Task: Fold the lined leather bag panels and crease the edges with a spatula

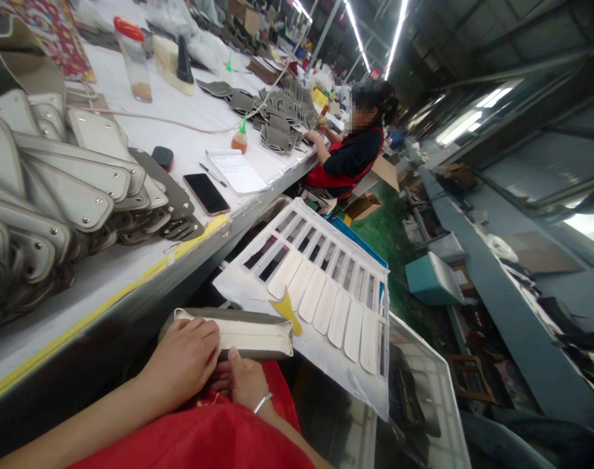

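From afar I see the left hand (192, 357) grip a grey-and-cream piece (258, 333), right hand (247, 384) alongside, phone (206, 194) beyond both.

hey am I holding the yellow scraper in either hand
No, the left hand and right hand are on the cream-and-grey pouch, while the yellow scraper lies on the white slatted rack.

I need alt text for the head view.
Left hand grips a long, olive-grey and cream piece, right hand at its near edge, beside a white slatted rack bearing rounded cream strips; flat grey pieces lie piled on a white-covered worktable.
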Demonstrator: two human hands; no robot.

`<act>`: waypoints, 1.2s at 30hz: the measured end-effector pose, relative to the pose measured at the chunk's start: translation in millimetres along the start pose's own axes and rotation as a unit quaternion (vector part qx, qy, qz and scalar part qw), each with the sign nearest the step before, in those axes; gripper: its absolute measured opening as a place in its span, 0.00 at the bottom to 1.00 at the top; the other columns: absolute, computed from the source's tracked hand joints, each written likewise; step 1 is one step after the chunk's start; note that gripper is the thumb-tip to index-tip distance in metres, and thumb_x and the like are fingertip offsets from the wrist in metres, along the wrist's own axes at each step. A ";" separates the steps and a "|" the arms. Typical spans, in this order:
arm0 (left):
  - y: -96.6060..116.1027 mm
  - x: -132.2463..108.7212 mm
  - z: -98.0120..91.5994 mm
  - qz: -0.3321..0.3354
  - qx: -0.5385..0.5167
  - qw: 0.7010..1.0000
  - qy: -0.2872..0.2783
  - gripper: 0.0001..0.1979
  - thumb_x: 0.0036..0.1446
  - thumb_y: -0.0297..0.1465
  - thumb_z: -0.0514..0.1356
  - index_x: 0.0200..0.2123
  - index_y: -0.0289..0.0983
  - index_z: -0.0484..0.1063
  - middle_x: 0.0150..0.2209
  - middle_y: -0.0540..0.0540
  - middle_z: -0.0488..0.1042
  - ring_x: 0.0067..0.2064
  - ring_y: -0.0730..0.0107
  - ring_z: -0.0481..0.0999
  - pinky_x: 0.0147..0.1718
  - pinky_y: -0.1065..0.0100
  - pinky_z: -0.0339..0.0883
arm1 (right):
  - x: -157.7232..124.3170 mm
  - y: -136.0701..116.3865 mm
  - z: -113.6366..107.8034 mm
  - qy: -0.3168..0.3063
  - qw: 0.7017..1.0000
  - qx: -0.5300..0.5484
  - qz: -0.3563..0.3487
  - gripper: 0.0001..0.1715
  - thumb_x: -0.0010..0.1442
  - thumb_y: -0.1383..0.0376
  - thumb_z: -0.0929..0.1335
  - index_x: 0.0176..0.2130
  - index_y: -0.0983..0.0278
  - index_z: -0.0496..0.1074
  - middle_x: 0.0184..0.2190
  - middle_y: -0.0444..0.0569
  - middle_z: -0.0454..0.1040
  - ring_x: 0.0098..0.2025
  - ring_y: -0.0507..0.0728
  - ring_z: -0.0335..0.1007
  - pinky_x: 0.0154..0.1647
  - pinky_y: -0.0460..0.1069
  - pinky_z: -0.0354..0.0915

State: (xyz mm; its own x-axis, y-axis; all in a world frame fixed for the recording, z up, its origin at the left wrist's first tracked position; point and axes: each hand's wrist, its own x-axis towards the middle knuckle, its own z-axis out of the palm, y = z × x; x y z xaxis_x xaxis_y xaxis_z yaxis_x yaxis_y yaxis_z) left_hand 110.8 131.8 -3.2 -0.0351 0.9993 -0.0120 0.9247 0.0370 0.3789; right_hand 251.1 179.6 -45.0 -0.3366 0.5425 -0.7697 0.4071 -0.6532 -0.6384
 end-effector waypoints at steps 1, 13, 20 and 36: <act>1.0 0.6 0.0 -0.002 0.003 1.000 0.003 0.13 0.60 0.29 0.48 0.29 0.36 0.71 0.35 0.44 0.73 0.40 0.58 0.69 0.40 0.54 0.58 | 0.2 -0.8 2.4 0.006 1.000 -0.011 0.002 0.32 0.59 0.46 0.60 0.21 0.68 0.72 0.19 0.53 0.73 0.17 0.51 0.66 0.20 0.45 0.59; -45.8 -32.8 2.9 -0.021 0.003 0.995 0.100 0.11 0.56 0.38 0.55 0.36 0.38 0.72 0.48 0.41 0.70 0.50 0.53 0.66 0.47 0.51 0.59 | 0.7 -6.1 27.4 0.003 0.999 -0.006 0.036 0.36 0.57 0.43 0.61 0.24 0.72 0.73 0.24 0.58 0.76 0.17 0.50 0.66 0.18 0.43 0.56; -63.2 -44.6 1.5 -0.027 -0.064 0.988 0.138 0.10 0.57 0.34 0.53 0.29 0.40 0.74 0.59 0.41 0.59 0.61 0.51 0.54 0.54 0.49 0.56 | 2.4 -10.4 45.7 -0.004 0.998 -0.021 0.065 0.36 0.60 0.46 0.58 0.26 0.74 0.75 0.28 0.62 0.77 0.16 0.49 0.66 0.16 0.42 0.54; -76.1 -48.3 -1.5 -0.035 -0.155 0.984 0.083 0.10 0.56 0.32 0.51 0.27 0.39 0.71 0.59 0.44 0.60 0.57 0.59 0.63 0.53 0.59 0.62 | 10.1 0.0 78.0 -0.061 0.995 -0.079 0.012 0.32 0.63 0.52 0.57 0.18 0.65 0.70 0.22 0.55 0.75 0.20 0.56 0.71 0.24 0.51 0.68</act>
State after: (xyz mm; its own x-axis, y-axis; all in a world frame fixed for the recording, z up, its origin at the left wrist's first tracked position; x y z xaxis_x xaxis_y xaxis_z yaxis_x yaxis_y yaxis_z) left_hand 41.5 80.7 -30.1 -0.1809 0.9790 0.0935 0.7583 0.0783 0.6472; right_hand 181.5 143.9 -52.9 -0.4221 0.4536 -0.7849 0.5411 -0.5686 -0.6196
